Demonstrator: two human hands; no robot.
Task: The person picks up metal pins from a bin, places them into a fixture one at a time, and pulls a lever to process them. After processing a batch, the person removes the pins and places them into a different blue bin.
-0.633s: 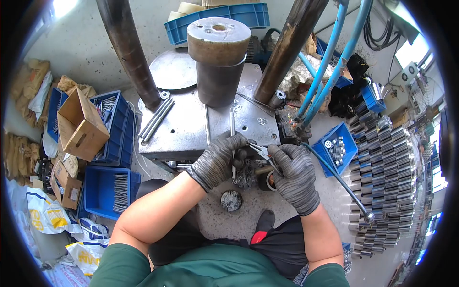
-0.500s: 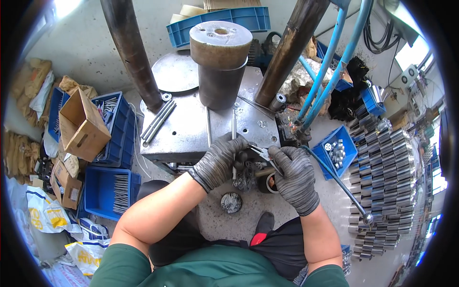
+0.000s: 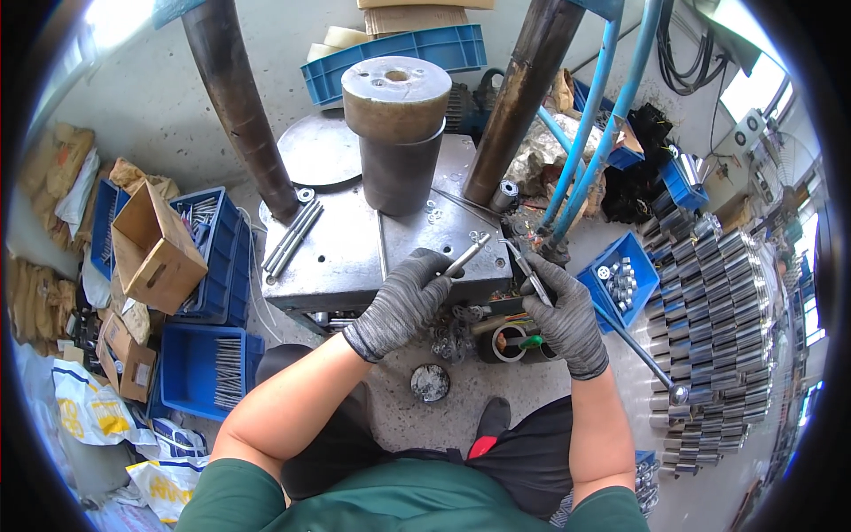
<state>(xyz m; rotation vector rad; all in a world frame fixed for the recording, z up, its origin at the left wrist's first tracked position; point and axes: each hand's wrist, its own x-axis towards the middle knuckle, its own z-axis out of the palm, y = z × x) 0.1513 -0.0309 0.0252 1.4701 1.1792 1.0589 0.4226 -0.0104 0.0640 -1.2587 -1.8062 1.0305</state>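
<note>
My left hand [image 3: 408,306], in a grey work glove, is closed round a metal rod [image 3: 468,254]. The rod's free end points up and to the right, over the front edge of the steel plate [image 3: 341,257]. In my gloved right hand [image 3: 567,321] are pliers [image 3: 535,280], their narrow tips pointing up and left, apart from the rod. Whether the tips hold anything is too small to tell. Small metal rings [image 3: 433,213] lie on the plate beyond my hands. Further left on it are several metal rods [image 3: 294,241] side by side and a thin rod [image 3: 382,245].
A heavy steel cylinder [image 3: 399,151] stands on the plate between two dark columns [image 3: 239,106]. Blue bins [image 3: 191,368] and cartons flank the left side. On the right are a blue bin [image 3: 640,277] of metal parts, a ball-ended lever [image 3: 640,359] and stacked metal tubes [image 3: 718,337].
The rod in my left hand has swung from upright to slanting up right. My right hand has drawn the pliers away to the right, and the view has shifted slightly.
</note>
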